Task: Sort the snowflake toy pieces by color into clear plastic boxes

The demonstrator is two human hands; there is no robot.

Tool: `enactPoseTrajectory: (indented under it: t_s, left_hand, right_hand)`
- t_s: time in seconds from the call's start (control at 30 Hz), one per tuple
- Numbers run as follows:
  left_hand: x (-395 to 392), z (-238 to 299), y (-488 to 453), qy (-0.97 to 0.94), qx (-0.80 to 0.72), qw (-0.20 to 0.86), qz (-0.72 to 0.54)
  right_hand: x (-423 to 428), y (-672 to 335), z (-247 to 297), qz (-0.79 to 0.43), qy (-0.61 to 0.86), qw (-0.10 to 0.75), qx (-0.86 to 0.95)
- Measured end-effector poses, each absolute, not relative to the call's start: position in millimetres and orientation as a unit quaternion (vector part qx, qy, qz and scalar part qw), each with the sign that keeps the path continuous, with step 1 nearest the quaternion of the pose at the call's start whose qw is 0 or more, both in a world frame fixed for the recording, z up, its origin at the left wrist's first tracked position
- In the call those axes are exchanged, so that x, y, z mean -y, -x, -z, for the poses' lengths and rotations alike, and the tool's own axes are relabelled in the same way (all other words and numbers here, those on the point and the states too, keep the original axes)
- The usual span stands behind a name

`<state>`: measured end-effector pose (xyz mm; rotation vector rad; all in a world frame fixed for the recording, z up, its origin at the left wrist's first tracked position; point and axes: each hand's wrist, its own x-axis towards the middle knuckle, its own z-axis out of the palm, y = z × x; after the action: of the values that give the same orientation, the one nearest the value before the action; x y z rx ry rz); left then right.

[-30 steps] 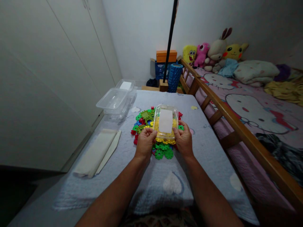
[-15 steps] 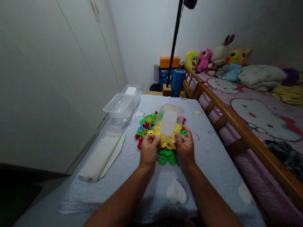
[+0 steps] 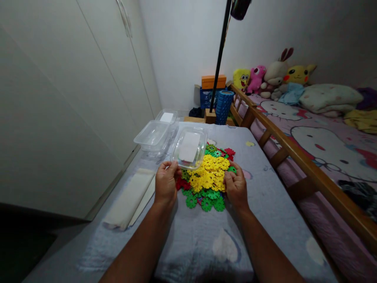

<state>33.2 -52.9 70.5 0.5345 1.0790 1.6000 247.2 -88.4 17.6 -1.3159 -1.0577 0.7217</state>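
My left hand [image 3: 166, 182] pinches the lower left corner of a clear plastic lid [image 3: 203, 146] with a white label [image 3: 189, 146] on it. The lid is tilted above the left part of a heap of flower-shaped plastic pieces. Yellow pieces [image 3: 207, 173] lie on top of the heap, with green pieces [image 3: 207, 203] along its near edge and red pieces [image 3: 183, 183] at its left. My right hand [image 3: 237, 186] is at the heap's right edge with its fingers curled, close to the yellow pieces. What its fingers hold, if anything, I cannot make out.
Clear plastic containers [image 3: 153, 133] stand at the table's far left, another with a white label [image 3: 167, 117] behind. A folded beige cloth [image 3: 129, 198] lies at the left. A wooden bed rail [image 3: 294, 165] runs along the right; a black lamp pole [image 3: 219, 59] rises behind.
The lid has moved left, off the yellow pieces, which are now uncovered. My left hand went with it; my right hand has let go of the lid. The view has shifted slightly.
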Motion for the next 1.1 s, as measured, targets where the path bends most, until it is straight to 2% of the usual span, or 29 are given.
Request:
enactPoseTrajectory:
  t_s: [0.33, 0.77, 1.1]
  left_hand:
    - [25, -76, -26, -0.227, -0.464, 0.530, -0.672]
    - [-113, -72, -58, -0.189, -0.528, 0.524, -0.641]
    - [-166, -45, -59, -0.147, -0.563, 0.512, -0.632]
  right_hand:
    - [87, -250, -10, -0.289, 0.591, 0.585, 0.473]
    - [78, -272, 3, -0.228, 0.621, 0.578, 0.478]
    - [70, -278, 7, -0.161, 0.649, 0.565, 0.483]
